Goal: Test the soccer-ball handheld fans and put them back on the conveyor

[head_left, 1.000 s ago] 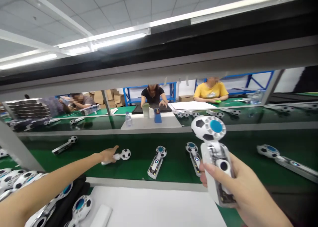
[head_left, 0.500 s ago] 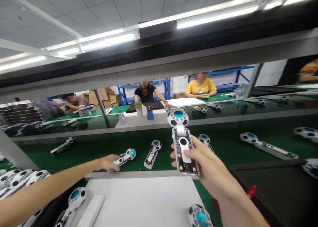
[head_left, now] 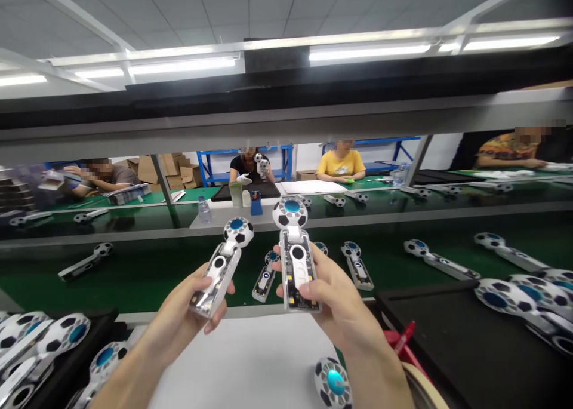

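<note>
My left hand (head_left: 197, 295) is closed around a handheld fan (head_left: 218, 271) with a clear-fronted handle and a round head patterned like a football. A second fan of the same kind (head_left: 297, 260) is held upright in my right hand (head_left: 331, 289), its thumb resting on the lower handle. The two fans are side by side and apart, over the far edge of a white sheet (head_left: 242, 361). On the sheet by my right forearm lies a loose football-patterned round head (head_left: 333, 382) with a blue centre; whether a handle joins it is out of view.
Several fans lie along the green conveyor belt (head_left: 170, 277). Black trays with fans stand at left (head_left: 96, 331) and right (head_left: 430, 337). A red pen (head_left: 405, 337) lies by the right tray. Co-workers sit across, one in a yellow shirt (head_left: 341, 165); a metal beam (head_left: 277, 119) crosses above.
My left hand has lifted its fan off the belt and brought it right, beside the other fan. My right hand still holds its fan. The view has turned slightly right; a co-worker across now raises a fan.
</note>
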Demonstrator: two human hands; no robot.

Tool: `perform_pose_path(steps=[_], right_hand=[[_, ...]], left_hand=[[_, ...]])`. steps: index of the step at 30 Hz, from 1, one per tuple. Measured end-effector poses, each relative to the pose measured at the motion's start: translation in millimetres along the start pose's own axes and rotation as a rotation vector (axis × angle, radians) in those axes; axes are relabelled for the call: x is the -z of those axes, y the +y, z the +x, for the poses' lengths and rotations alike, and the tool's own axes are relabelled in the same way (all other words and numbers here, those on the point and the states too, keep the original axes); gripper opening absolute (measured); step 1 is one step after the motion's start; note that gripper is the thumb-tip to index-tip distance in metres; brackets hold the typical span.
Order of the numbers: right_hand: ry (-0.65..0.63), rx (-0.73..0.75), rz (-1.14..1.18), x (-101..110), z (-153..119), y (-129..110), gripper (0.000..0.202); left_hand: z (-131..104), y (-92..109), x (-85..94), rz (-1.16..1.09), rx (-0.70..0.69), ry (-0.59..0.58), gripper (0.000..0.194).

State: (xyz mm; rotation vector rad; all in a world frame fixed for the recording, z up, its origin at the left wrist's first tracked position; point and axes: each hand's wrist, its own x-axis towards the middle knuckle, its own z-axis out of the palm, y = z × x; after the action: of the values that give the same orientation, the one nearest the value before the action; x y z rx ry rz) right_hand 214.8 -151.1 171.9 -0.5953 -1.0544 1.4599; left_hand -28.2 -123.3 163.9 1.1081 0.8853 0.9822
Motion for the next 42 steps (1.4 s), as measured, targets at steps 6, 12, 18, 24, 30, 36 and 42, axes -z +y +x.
perform_pose_path(steps=[6,12,18,24,30,36,42], right_hand=[[-0.047,0.010,0.060,-17,4,15,0.073],[0.008,0.069,0.108,-37,11,35,0.082],[-0.129,-0.001,0.230,-40,22,48,0.065],[-0.151,-0.036,0.320,-45,23,56,0.059],[-0.078,-0.054,0.397,-47,22,56,0.046],[-0.099,-0.108,0.498,-48,20,58,0.043],[0.188,-0.344,0.626,-55,21,59,0.044]], left_hand=[[-27,-6,11.1,-0.015,-0.024,0.095,0.037],[-35,-7,28.0,0.003,-0.054,0.133,0.047],[-44,-3,38.6,0.031,-0.101,0.004,0.040],[-52,6,29.5,-0.103,-0.102,0.085,0.059],[-55,13,23.7,-0.104,-0.099,0.167,0.070],[-54,14,26.1,-0.109,-0.065,0.217,0.069],[-49,6,40.1,-0.023,-0.116,0.058,0.055]])
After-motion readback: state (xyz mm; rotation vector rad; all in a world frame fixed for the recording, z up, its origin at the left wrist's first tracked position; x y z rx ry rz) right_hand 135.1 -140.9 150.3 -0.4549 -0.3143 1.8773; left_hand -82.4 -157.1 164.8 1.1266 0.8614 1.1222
